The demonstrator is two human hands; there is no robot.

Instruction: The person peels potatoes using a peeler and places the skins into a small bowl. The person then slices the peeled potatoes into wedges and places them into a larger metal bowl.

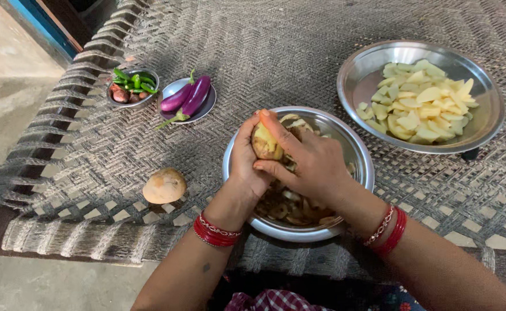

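Both hands' fingers (264, 168) grip potato (266, 144) over peel bowl (359, 158); whole potato (164, 186) left.

potato (164, 185) left of peel bowl (357, 154), slices plate (491, 109) behind right

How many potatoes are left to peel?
Done: a big plate holds a heap of cut potato pieces, and the bowl under the hands has peels in it. In hand: the left hand and right hand hold a half-peeled potato over that bowl. Left: one whole potato waits on the woven cot.
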